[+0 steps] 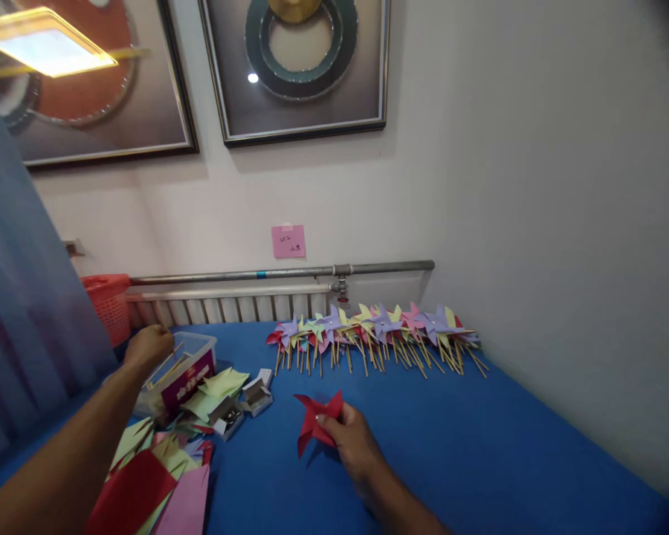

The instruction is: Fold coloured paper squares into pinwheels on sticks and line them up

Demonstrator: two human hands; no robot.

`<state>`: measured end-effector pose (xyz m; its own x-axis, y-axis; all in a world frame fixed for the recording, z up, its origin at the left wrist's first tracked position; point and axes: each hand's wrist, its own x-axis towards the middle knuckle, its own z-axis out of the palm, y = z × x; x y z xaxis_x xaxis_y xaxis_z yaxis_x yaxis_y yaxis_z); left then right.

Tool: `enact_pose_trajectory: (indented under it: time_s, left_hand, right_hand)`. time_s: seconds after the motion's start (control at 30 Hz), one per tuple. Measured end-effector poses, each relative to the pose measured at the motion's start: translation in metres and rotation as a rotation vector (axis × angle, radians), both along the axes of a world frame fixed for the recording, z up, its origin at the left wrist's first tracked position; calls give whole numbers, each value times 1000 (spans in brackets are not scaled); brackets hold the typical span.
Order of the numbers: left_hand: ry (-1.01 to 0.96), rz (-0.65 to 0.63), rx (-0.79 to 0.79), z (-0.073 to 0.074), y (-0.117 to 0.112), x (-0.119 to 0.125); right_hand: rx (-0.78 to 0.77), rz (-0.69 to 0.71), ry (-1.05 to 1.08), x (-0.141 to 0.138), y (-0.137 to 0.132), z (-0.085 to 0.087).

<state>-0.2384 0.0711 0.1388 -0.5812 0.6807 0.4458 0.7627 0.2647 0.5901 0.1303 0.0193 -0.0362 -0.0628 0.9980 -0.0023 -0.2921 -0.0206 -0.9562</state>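
In my right hand (352, 438) a red paper pinwheel (312, 422) is pinched between thumb and fingers, thumb near its centre, held over the blue table. My left hand (149, 346) is closed above a clear plastic box (201, 343) with a purple label. A thin wooden stick (177, 348) shows at its fingertips. More sticks (170, 369) lie in the box. Right of the box stand small open cardboard boxes, one with shiny metal pins (231, 417), the other (256, 397) with contents I cannot make out. Cut pale green paper (223, 385) lies beside them.
Finished pinwheels on sticks (368, 334) lie in a long row at the back of the blue table (424, 431). Coloured paper sheets (137, 490) are piled front left. A red basket (108, 305), a blue curtain (22, 297) and a radiator (228, 305) border the table.
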Motion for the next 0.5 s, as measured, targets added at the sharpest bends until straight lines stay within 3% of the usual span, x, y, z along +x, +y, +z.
enact_pose_trajectory:
  time_s: [0.07, 0.13, 0.27, 0.33, 0.4, 0.5]
  left_hand:
    - [-23, -46, 14, -1, -8, 23]
    - [-48, -158, 44, -13, -15, 59]
    - [-410, -558, 60, -67, -25, 147]
    - [-583, -636, 25, -96, -30, 181]
    - [-606, -660, -2, -117, -34, 198]
    - [-479, -716, -46, -130, -40, 203]
  right_hand:
    - [-10, -13, 14, 1, -1, 2]
    - [-38, -34, 39, 2, -3, 5]
    - [-100, -84, 97, 6, -4, 11]
    - [-106, -103, 127, 8, -3, 13]
    - [-93, -118, 153, 11, -2, 16]
    - [-98, -130, 159, 14, -1, 19]
